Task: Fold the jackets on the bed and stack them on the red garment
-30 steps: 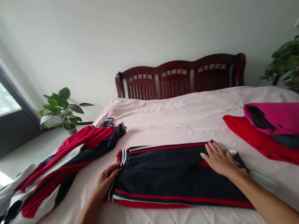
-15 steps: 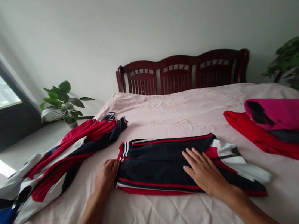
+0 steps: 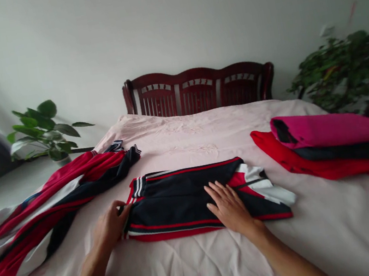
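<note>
A folded track jacket point(image 3: 176, 200), dark navy with red and white stripes, lies flat on the bed before me. Its striped ribbed end points left, and red and white parts show at its right end. My left hand point(image 3: 110, 225) is closed on the ribbed left edge, fingers bent over it. My right hand point(image 3: 228, 205) rests palm down with fingers stretched out on the jacket, right of its middle. To the left lies a loose heap of similar red, white and navy jackets point(image 3: 63, 194), apart from my hands.
A pile of folded clothes at the right has a magenta garment point(image 3: 330, 129) on top and a red one point(image 3: 315, 168) below. Pink bedding point(image 3: 198, 266) covers the bed. A dark wooden headboard point(image 3: 198, 89) stands behind. Potted plants point(image 3: 39, 128) flank the bed.
The view has turned to the right, so everything sits further left in it. The right end of the jacket is drawn in slightly. Both hands keep their places on the jacket.
</note>
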Action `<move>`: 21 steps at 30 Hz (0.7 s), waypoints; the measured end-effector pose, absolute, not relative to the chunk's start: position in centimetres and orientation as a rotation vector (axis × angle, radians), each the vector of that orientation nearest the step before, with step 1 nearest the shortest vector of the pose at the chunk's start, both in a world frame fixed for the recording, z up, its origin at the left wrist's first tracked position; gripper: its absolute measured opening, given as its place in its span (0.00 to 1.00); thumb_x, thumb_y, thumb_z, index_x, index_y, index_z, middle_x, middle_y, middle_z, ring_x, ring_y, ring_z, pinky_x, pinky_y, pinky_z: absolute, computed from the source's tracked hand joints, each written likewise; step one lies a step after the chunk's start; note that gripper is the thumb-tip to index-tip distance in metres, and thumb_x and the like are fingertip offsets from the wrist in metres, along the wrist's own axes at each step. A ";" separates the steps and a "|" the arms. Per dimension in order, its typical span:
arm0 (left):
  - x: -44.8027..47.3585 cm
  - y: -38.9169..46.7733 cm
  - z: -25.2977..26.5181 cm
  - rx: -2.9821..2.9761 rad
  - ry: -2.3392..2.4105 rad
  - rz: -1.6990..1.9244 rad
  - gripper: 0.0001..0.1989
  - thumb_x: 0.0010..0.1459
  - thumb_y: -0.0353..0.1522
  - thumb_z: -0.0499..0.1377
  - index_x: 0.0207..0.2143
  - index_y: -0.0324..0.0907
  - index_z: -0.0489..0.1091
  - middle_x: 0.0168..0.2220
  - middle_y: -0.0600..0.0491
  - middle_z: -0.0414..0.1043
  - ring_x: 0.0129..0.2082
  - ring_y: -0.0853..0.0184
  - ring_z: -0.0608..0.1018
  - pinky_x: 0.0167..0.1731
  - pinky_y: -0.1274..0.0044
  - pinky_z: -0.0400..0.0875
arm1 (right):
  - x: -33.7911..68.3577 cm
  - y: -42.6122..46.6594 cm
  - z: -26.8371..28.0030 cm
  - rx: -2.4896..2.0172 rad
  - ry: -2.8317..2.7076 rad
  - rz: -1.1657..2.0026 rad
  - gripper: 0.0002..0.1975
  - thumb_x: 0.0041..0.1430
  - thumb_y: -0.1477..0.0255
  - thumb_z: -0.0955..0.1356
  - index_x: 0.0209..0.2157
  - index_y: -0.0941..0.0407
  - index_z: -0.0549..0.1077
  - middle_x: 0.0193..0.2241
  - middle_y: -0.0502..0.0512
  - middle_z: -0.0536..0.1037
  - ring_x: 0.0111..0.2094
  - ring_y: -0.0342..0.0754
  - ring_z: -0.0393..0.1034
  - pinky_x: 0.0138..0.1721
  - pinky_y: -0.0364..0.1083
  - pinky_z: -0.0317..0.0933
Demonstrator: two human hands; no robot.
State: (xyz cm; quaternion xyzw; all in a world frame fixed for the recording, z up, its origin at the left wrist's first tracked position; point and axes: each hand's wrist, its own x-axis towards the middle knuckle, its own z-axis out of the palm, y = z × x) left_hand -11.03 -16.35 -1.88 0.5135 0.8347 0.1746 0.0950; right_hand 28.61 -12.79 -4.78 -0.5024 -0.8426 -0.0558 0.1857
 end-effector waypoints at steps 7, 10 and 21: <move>-12.1 -16.2 -1.8 1.475 2.525 0.569 0.24 0.58 0.55 0.50 0.43 0.51 0.72 0.33 0.50 0.77 0.32 0.57 0.78 0.27 0.74 0.63 | 29.1 -13.0 -3.6 -1.428 -2.384 -0.048 0.27 0.66 0.64 0.62 0.65 0.52 0.60 0.66 0.55 0.61 0.67 0.54 0.50 0.66 0.59 0.47; -12.4 -16.2 -2.2 1.469 2.493 0.557 0.23 0.58 0.55 0.50 0.42 0.51 0.72 0.34 0.50 0.77 0.34 0.56 0.78 0.27 0.73 0.64 | 30.5 -12.6 -3.3 -1.430 -2.383 -0.022 0.26 0.66 0.66 0.63 0.64 0.52 0.61 0.66 0.55 0.62 0.67 0.53 0.52 0.65 0.59 0.49; -12.3 -16.0 -2.3 1.448 2.498 0.522 0.25 0.58 0.55 0.49 0.43 0.50 0.73 0.35 0.49 0.78 0.35 0.53 0.79 0.28 0.72 0.65 | 34.8 -10.7 -3.6 -1.498 -2.226 0.009 0.21 0.64 0.71 0.63 0.57 0.55 0.71 0.59 0.60 0.72 0.59 0.55 0.65 0.61 0.57 0.58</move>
